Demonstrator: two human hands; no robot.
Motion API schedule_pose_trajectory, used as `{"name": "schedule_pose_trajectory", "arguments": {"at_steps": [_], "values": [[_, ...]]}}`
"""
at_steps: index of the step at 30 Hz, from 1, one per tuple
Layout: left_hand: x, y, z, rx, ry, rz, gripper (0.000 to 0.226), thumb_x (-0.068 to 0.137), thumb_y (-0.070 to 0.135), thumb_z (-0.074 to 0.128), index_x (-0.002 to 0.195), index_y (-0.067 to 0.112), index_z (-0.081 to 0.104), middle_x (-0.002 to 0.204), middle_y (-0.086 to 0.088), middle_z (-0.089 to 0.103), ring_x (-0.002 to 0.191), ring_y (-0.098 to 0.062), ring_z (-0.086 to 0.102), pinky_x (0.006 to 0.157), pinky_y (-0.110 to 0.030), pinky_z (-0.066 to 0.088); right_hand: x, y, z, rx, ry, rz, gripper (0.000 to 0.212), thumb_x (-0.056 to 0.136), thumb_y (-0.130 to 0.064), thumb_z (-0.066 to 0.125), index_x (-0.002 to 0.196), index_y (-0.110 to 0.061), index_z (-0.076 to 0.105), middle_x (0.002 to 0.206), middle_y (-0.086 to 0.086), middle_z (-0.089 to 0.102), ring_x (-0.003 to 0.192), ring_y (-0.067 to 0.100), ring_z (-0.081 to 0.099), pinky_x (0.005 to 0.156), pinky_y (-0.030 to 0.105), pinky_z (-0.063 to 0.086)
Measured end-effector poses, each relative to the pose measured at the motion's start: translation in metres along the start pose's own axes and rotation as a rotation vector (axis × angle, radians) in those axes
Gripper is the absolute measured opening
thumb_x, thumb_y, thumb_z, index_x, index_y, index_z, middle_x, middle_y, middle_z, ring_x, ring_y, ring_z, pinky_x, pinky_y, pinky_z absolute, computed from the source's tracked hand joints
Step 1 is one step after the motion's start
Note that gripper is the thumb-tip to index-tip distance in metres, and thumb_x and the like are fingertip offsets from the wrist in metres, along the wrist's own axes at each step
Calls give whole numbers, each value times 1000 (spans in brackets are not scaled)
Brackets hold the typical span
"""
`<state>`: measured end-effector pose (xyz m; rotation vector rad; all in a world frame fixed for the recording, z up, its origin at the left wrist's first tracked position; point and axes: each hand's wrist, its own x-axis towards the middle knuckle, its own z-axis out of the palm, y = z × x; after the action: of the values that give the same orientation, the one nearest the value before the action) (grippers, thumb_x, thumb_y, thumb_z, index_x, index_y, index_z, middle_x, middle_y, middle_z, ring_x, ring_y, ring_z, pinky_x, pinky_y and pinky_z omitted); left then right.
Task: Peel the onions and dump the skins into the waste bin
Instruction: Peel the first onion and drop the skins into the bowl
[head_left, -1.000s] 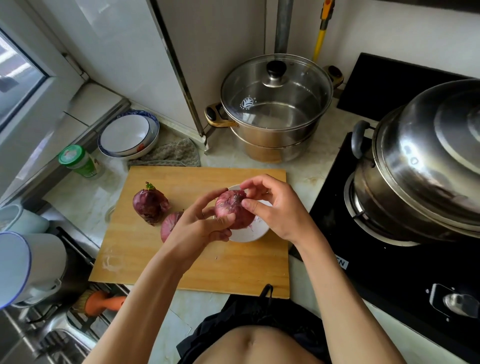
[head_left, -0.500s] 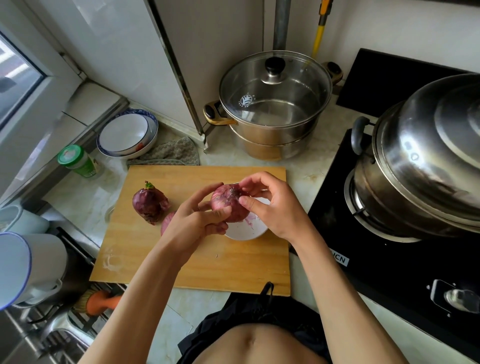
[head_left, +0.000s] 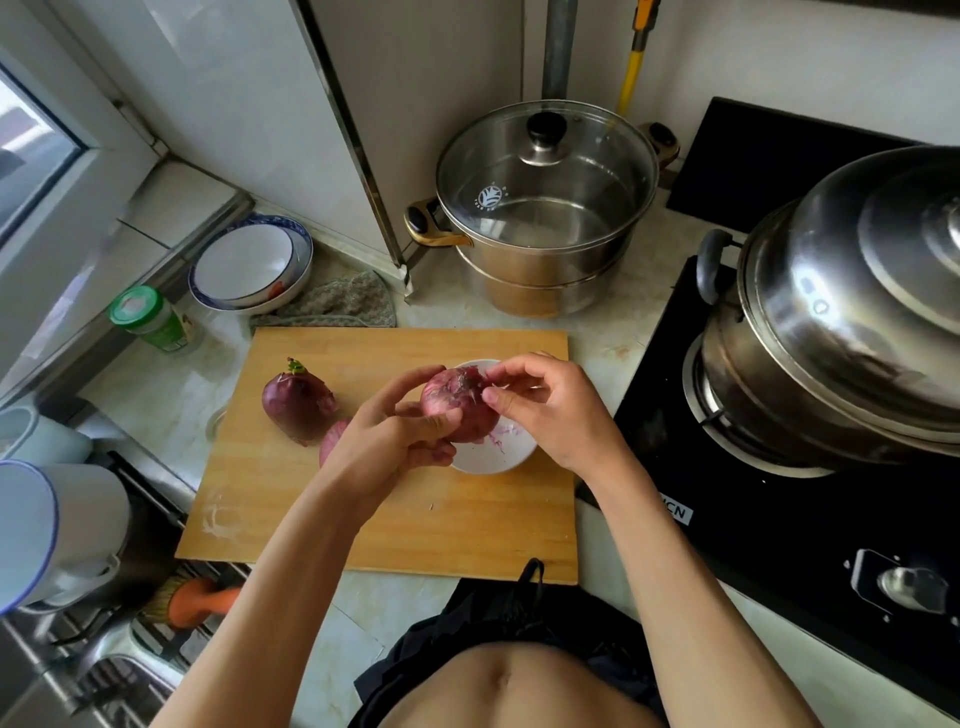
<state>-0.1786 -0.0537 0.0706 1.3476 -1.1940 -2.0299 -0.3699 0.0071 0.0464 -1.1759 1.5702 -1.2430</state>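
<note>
The left hand (head_left: 387, 441) holds a red onion (head_left: 460, 408) up in the air. Its fingers curl round the onion from the left side and from below. The left thumb (head_left: 441, 418) lies across the front of the onion, and the other left fingers reach over its far side. So the onion sits snug between the left thumb and the left fingers.

The right hand (head_left: 550, 410) is just to the right of the onion. Its thumb and first finger are pressed close together at the top right of the onion, where the dry skin (head_left: 475, 379) is loose and frayed. They pinch a thin bit of that skin. The other right fingers are bent and sit a little away from the onion.

Right under both hands is a small white bowl (head_left: 493, 457). A few purple bits of skin lie in it, just below the right thumb. The bowl stands on a wooden cutting board (head_left: 415, 519).

To the left of the left fingers, a second onion (head_left: 298, 402) with a little green sprout lies on the board, apart from the hand. A third onion (head_left: 332, 441) peeks out from behind the left hand and is mostly hidden by it.

Beyond the fingers, near the wall, stands a steel pot with a glass lid (head_left: 545, 208). Off to the right of the right hand is a big steel pot (head_left: 857, 312) on the black stove (head_left: 779, 519).
</note>
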Motion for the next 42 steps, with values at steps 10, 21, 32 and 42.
{"name": "schedule_pose_trajectory", "arguments": {"at_steps": [10,21,32,42], "values": [[2,3,0,39,-13,39,67,68,14,84,131,23,65,120,-26,67,70,-25,66,65,-31,58,-2,1,7,-162,139,-109,6,91,-14,71,94,-9,72,94,-5,66,87,8,63,78,21,52],[-2,-11,-5,-241,66,-3,69,74,2,80,138,12,57,103,-28,70,59,-21,63,59,-26,59,-9,-1,3,-235,134,-158,2,96,-16,64,95,-15,65,100,-2,59,91,12,62,77,22,51],[-9,-18,-11,-272,49,60,70,73,7,75,141,13,56,103,-22,72,62,-20,61,60,-26,57,-15,3,0,-390,116,-62,14,94,-14,66,97,-13,80,91,-4,76,87,10,68,79,23,52],[-16,-17,-8,-102,35,146,74,70,1,84,137,24,63,129,-18,66,83,-25,69,67,-30,60,-14,-10,5,-87,92,57,15,93,-28,69,101,-18,77,93,-9,75,88,5,71,83,34,59]]}}
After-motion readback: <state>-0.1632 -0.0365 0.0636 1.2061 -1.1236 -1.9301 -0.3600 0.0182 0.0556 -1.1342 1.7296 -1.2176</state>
